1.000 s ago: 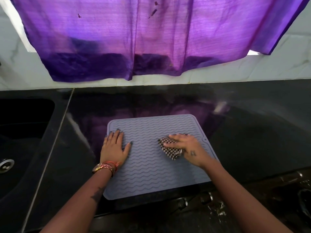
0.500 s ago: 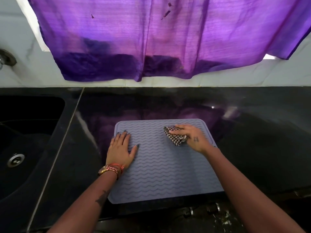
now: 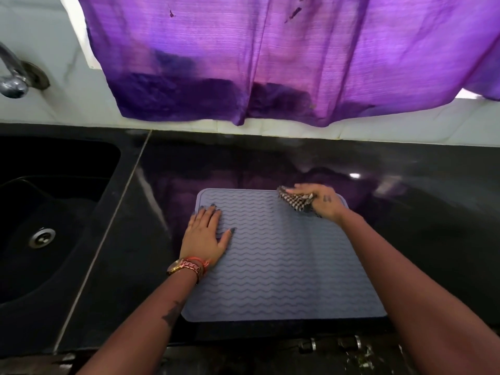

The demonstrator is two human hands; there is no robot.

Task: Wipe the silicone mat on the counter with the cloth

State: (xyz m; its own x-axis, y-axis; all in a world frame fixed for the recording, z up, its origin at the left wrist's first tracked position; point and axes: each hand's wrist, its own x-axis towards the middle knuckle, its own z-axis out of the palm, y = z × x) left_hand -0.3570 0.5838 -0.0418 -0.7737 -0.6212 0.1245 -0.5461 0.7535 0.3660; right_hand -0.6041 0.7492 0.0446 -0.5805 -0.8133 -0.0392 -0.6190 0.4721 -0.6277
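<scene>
A grey-blue silicone mat (image 3: 281,261) with wavy ridges lies flat on the black counter (image 3: 433,226), near its front edge. My left hand (image 3: 207,238) presses flat on the mat's left side, fingers spread, a watch and bangles on the wrist. My right hand (image 3: 322,203) is at the mat's far right corner, closed on a bunched black-and-white checked cloth (image 3: 295,200) that touches the mat. Part of the cloth is hidden under the fingers.
A black sink (image 3: 54,226) with a steel drain (image 3: 42,237) is set into the counter on the left, with a tap (image 3: 13,77) on the wall above it. A purple curtain (image 3: 270,55) hangs over the white tiled wall behind the counter.
My right hand has slid the cloth from the middle right of the mat away from me to its far right corner. My left hand has stayed put on the mat.
</scene>
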